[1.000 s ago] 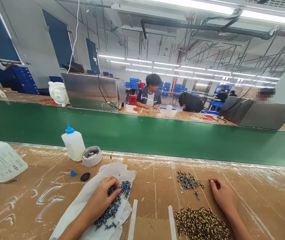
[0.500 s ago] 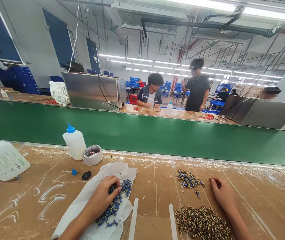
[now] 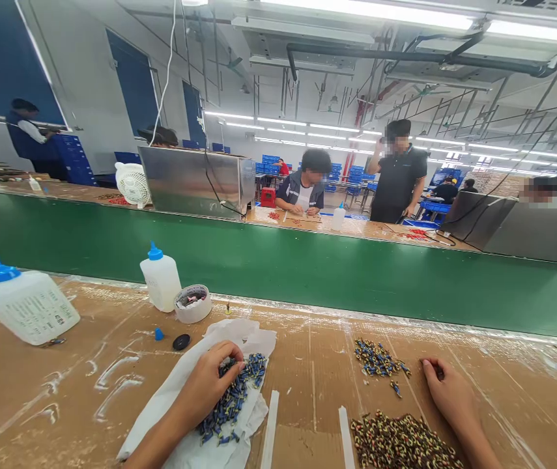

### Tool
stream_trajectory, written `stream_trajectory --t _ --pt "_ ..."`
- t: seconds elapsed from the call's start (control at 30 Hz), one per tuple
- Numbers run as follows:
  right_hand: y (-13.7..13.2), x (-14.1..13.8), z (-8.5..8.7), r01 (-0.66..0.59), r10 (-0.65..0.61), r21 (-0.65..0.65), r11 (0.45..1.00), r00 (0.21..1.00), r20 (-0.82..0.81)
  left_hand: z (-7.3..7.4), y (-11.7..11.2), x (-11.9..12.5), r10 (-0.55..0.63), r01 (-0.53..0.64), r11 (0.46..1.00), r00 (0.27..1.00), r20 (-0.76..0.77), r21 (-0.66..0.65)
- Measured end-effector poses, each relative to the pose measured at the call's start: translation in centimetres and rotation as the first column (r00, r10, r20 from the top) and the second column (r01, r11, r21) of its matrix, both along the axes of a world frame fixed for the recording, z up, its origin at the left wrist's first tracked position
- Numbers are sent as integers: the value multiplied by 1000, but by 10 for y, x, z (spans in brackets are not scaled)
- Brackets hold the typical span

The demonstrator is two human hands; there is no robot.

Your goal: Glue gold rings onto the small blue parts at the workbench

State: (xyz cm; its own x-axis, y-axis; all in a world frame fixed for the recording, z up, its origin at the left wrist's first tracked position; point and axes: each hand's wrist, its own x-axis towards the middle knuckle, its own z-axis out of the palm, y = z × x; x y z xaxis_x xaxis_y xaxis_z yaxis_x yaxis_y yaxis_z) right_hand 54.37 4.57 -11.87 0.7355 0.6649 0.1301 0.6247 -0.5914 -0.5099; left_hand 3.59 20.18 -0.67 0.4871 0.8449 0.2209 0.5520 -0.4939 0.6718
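Note:
My left hand (image 3: 212, 378) is at a heap of small blue pieces with yellowish ends (image 3: 229, 404), spread on a crumpled white sheet (image 3: 161, 417). Its thumb and fingers are bent together at the heap; what they pinch is hidden. On the right, my right hand (image 3: 449, 394) rests on the brown table covering with curled fingers, and nothing shows in it. Just left of it lies a smaller group of blue and yellow pieces (image 3: 378, 358), with one piece (image 3: 396, 389) apart. Nearer me is a large pile of brown and yellow curved pieces (image 3: 400, 443).
Two white bottles with blue caps (image 3: 161, 280) (image 3: 28, 306), a tape roll (image 3: 193, 304) holding scraps, a blue cap (image 3: 159, 334) and a black disc (image 3: 181, 342) stand at left. White strips (image 3: 269, 430) mark the table. Beyond runs a green belt (image 3: 278, 260), with people across it.
The whole view has shifted slightly right and down, showing more of the left bottle. My hands keep nearly the same places beside the piles. The standing person's raised hand is nearer the head.

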Motion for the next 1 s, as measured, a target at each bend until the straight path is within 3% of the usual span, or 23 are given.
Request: stream_trajectory --t 0.27,0.57,1.0 --pt "0 5 -5 7 -7 -13 1000 1000 -3 -1 0 -3 6 -7 999 1000 -14 -52" --pt "-1 7 -6 9 -9 -25 1000 1000 -5 -1 2 -7 54 -54 999 998 -18 2" --pt "-2 -2 4 -2 3 -35 999 1000 16 8 -2 -12 43 -43 999 999 -13 -19"
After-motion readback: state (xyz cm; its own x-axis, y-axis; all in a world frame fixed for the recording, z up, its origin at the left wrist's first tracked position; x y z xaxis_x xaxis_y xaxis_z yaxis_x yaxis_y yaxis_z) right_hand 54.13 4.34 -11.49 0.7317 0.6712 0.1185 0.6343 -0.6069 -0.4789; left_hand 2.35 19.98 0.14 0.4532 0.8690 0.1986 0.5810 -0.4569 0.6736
